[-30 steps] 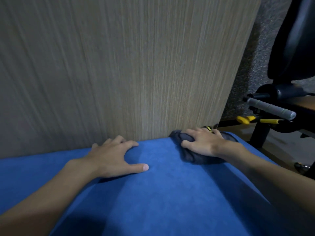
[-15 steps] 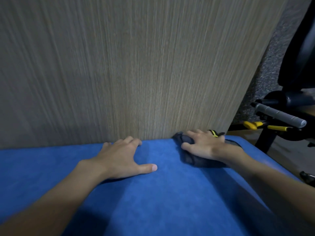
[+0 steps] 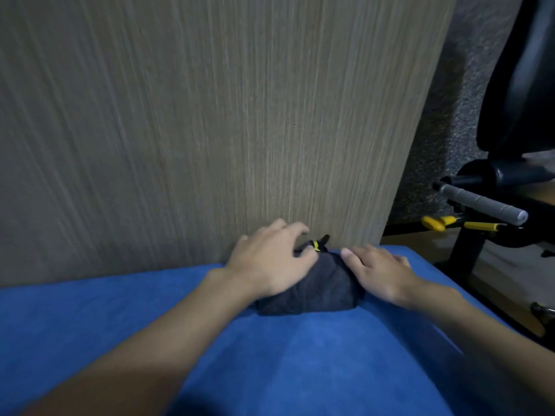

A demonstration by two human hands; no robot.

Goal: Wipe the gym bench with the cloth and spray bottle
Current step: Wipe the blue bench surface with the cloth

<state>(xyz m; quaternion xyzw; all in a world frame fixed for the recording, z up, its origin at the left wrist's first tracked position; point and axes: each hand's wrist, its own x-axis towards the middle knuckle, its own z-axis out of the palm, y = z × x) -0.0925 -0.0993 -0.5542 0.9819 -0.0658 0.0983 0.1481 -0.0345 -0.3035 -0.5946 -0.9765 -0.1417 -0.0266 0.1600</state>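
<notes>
The bench's blue padded top (image 3: 270, 361) fills the lower half of the view. A dark grey cloth (image 3: 324, 291) with a small yellow tag lies bunched on it, right against the wooden panel. My left hand (image 3: 270, 262) lies on the cloth's left part, its blurred fingers spread and bent over the far end. My right hand (image 3: 380, 273) rests flat at the cloth's right edge, fingers straight, thumb touching the cloth. No spray bottle is in view.
A tall wood-grain panel (image 3: 210, 130) stands directly behind the bench. To the right stands a black gym machine (image 3: 516, 85) with a grey handle bar (image 3: 480, 204) and yellow levers (image 3: 435, 223). The bench's right edge drops to the floor.
My left hand has moved right from the bare padding onto the cloth. My right hand has slid off the cloth's top to its right edge. The cloth now shows between the hands.
</notes>
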